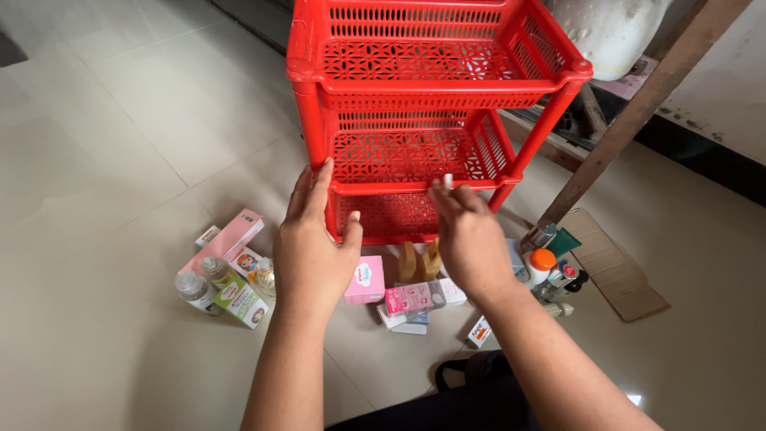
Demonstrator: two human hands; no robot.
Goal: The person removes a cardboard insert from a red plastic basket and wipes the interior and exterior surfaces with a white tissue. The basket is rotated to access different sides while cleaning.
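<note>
Red plastic rack (423,96) is standing upright on the tiled floor (120,120), three perforated tiers stacked on round corner posts, all the baskets showing no contents from this angle. Both hands are reaching to its lowest tier from the front. The left hand (315,251) is lying against the front left post, fingers (319,179) stretched up along it and thumb spread toward the basket front; its grip is open and flat, pressing rather than closing round anything. The right hand (471,239) is meeting the front rim of the same tier, fingertips (445,185) curled loosely at the edge; whether they are pinching the rim or just touching it is hard to tell. Hands set at either side like this seem to be steadying or squaring the rack.

Just in front of the rack, between the forearms, a pink box (365,279), two small amber bottles (420,261) and a flatter pink carton (415,298) are lying on the floor. Left of the hands a long pink box (227,238), clear bottles (198,289) and a green-and-white box (241,302) are clustering together. Right of them an orange-capped white bottle (541,265) and small tubes are sitting near a cardboard piece (614,267). A slanted wooden beam (638,112) is crossing close behind the rack's right side.
</note>
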